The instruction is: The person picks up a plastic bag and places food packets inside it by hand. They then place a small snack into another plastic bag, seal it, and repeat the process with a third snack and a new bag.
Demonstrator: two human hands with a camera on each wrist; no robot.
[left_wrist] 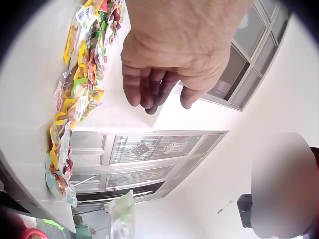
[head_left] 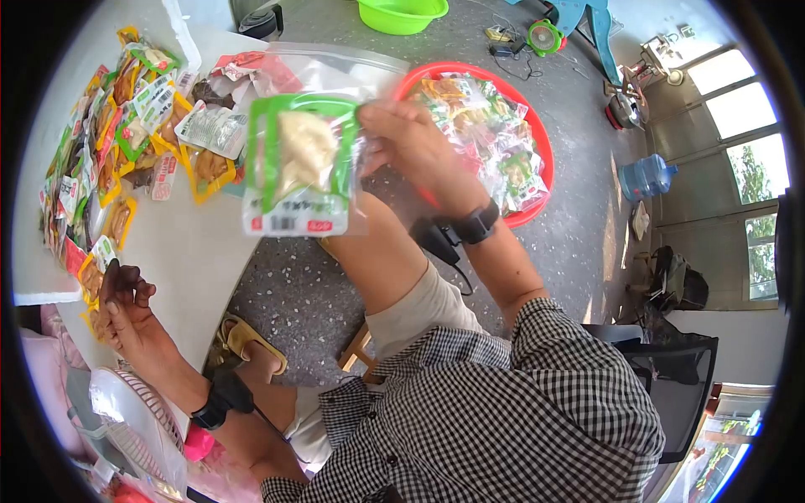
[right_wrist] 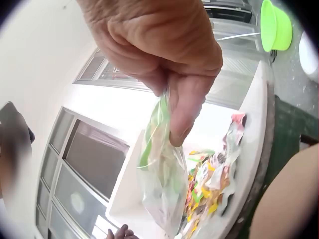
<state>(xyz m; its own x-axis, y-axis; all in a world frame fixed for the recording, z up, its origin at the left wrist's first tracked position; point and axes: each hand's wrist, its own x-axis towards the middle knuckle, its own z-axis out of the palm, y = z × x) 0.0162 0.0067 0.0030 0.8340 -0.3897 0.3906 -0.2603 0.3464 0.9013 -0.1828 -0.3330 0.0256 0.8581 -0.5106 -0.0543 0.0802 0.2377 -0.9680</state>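
Observation:
My right hand (head_left: 412,144) pinches a green-and-white vacuum food packet (head_left: 303,168) by its edge and holds it up above the table's corner. Through its clear window shows a pale, cream-coloured piece of food, with a barcode along the bottom. The right wrist view catches this packet (right_wrist: 162,172) nearly edge-on, between thumb and fingers. My left hand (head_left: 132,317) hovers by the near end of a heap of food packets (head_left: 138,117), its fingers loosely bent and nothing in them. In the left wrist view that hand (left_wrist: 174,55) hangs away from the heap (left_wrist: 79,84).
A red basin (head_left: 547,159) full of similar packets stands on the floor to the right of the white table (head_left: 197,230). A large clear plastic bag (head_left: 344,67) lies at the table's far edge. Beyond is a green basin (head_left: 402,15); an electric fan (head_left: 138,411) sits near my left forearm.

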